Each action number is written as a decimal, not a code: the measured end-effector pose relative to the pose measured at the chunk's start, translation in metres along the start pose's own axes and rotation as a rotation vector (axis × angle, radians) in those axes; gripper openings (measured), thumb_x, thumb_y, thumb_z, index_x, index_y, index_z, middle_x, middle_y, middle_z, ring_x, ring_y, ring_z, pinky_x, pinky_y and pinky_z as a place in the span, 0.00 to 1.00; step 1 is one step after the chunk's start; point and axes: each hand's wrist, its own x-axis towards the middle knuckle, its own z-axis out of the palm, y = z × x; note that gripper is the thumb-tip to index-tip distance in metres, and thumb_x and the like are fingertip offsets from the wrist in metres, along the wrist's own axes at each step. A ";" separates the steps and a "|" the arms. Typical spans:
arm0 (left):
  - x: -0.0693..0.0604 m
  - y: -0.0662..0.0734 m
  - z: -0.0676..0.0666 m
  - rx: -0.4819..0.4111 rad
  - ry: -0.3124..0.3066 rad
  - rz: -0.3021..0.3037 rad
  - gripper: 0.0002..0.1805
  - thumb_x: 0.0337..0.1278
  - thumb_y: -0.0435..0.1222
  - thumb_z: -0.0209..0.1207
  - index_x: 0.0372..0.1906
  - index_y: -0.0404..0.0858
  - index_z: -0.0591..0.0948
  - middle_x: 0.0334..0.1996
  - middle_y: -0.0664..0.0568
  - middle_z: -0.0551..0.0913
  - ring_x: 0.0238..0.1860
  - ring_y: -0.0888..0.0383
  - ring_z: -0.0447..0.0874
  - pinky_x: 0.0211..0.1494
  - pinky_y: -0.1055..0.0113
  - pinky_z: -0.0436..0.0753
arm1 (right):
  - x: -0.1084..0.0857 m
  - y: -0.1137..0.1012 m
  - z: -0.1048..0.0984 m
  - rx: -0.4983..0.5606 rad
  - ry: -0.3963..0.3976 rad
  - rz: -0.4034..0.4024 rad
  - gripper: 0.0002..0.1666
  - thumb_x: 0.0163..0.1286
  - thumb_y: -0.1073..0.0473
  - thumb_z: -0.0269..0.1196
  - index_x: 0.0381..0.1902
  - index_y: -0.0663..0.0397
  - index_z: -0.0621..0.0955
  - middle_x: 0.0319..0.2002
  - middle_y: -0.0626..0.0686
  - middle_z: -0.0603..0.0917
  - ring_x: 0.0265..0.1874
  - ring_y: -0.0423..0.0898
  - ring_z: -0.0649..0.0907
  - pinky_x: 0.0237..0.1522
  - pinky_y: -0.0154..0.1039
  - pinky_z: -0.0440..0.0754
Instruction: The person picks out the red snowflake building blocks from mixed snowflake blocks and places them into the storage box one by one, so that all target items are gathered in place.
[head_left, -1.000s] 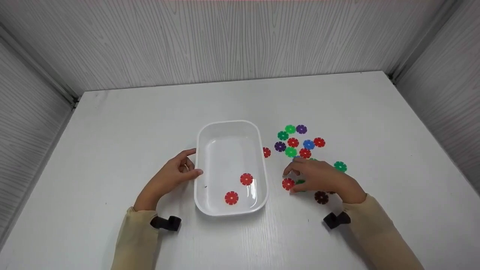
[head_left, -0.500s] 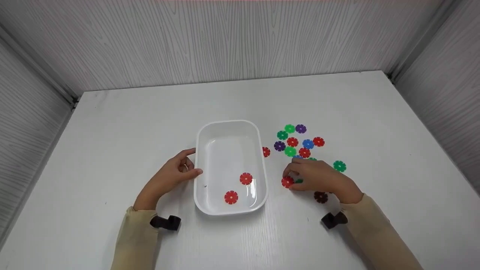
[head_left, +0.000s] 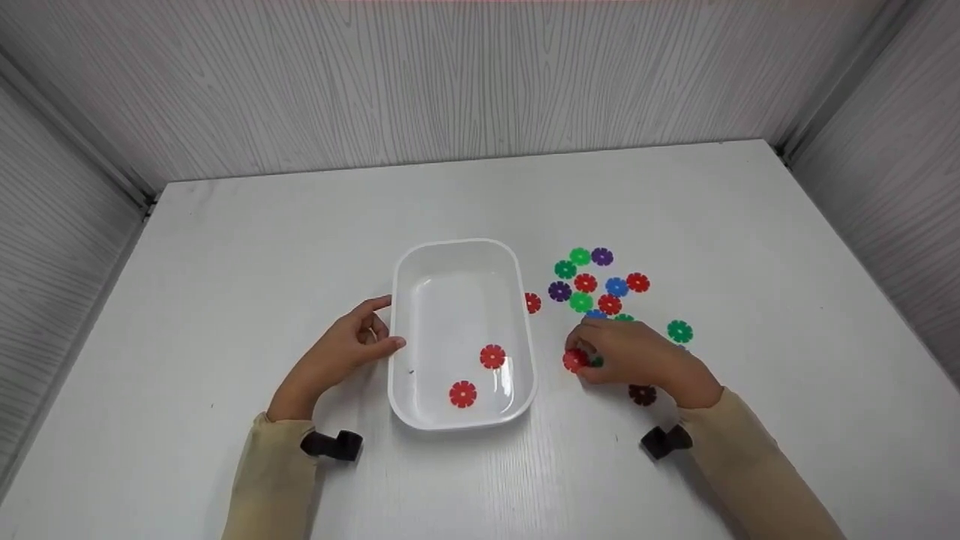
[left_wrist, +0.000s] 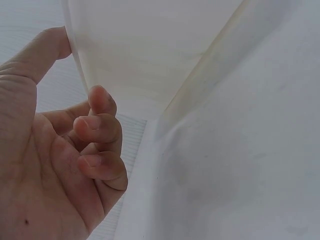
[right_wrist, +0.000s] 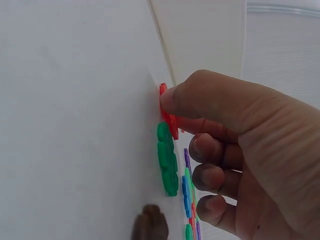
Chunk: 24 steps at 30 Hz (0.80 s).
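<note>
In the head view, a white tray (head_left: 457,315) has two red notched plastic discs (head_left: 463,394) lying in it. My left hand (head_left: 337,356) holds the tray's left side. Its thumb laps onto the rim while the index finger touches the outer wall; the other fingers curl loosely in the left wrist view. Right of the tray, my right hand (head_left: 630,352) pinches a red notched disc (head_left: 574,361) between thumb and index finger. In the right wrist view that disc stands tilted near the tabletop, with a green notched disc (right_wrist: 168,160) right beside it.
Beyond my right hand lie several notched discs in green, purple, red and blue (head_left: 616,286). A red disc (head_left: 532,303) lies against the tray's right side. One dark red disc (head_left: 642,394) is beneath my right wrist. Panel walls (head_left: 480,82) enclose the white table (head_left: 300,225).
My right thumb and index finger have closed on the red disc and tilted it slightly up from the table. The left hand and the tray have stayed in place.
</note>
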 end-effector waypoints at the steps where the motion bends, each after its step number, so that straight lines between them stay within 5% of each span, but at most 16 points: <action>1: 0.000 0.000 0.000 0.001 0.000 0.000 0.39 0.56 0.45 0.65 0.70 0.39 0.64 0.35 0.52 0.73 0.32 0.60 0.69 0.38 0.72 0.70 | 0.000 0.000 0.000 0.001 0.001 -0.002 0.29 0.51 0.53 0.74 0.52 0.48 0.80 0.42 0.47 0.80 0.41 0.43 0.78 0.45 0.41 0.83; 11: -0.001 0.002 0.001 -0.010 -0.006 0.002 0.38 0.56 0.45 0.65 0.70 0.40 0.64 0.35 0.53 0.73 0.31 0.61 0.69 0.38 0.71 0.70 | -0.005 0.003 -0.013 0.060 0.047 0.019 0.28 0.50 0.53 0.73 0.50 0.49 0.79 0.36 0.47 0.78 0.34 0.42 0.75 0.33 0.35 0.79; 19: -0.001 0.001 0.001 -0.014 -0.004 0.001 0.39 0.56 0.45 0.65 0.70 0.40 0.64 0.35 0.52 0.73 0.30 0.61 0.68 0.35 0.71 0.69 | -0.009 0.007 -0.020 0.106 0.078 0.034 0.23 0.57 0.52 0.68 0.50 0.50 0.78 0.40 0.49 0.79 0.39 0.44 0.76 0.41 0.40 0.82; 24: -0.001 0.003 -0.001 -0.008 -0.001 0.000 0.39 0.56 0.46 0.65 0.70 0.42 0.64 0.35 0.53 0.73 0.31 0.61 0.69 0.37 0.71 0.69 | -0.010 0.005 -0.028 0.126 0.116 0.004 0.22 0.58 0.53 0.68 0.50 0.51 0.79 0.37 0.49 0.77 0.37 0.45 0.74 0.36 0.35 0.78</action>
